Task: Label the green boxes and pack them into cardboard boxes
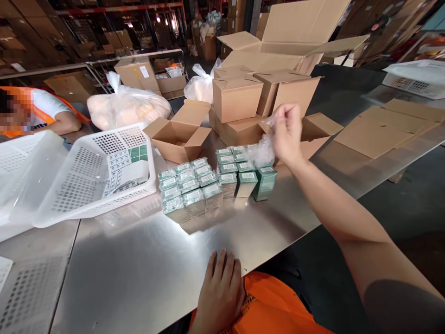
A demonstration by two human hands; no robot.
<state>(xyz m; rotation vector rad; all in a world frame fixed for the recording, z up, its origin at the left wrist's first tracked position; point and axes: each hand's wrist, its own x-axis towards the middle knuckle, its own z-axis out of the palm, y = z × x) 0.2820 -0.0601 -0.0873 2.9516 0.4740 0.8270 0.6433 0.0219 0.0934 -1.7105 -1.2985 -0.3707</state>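
right now the right hand (287, 132) is raised above the green boxes (215, 181), fingers pinching a scrap of clear wrap (260, 150) that hangs down onto the back rows. the left hand (220, 292) lies flat, fingers together, at the near edge of the table (132, 269), holding nothing. the boxes stand packed in two blocks between the basket (86, 176) and the cartons (236, 97). if the wrap snags a corner, a pull could likely tip the loose outer boxes
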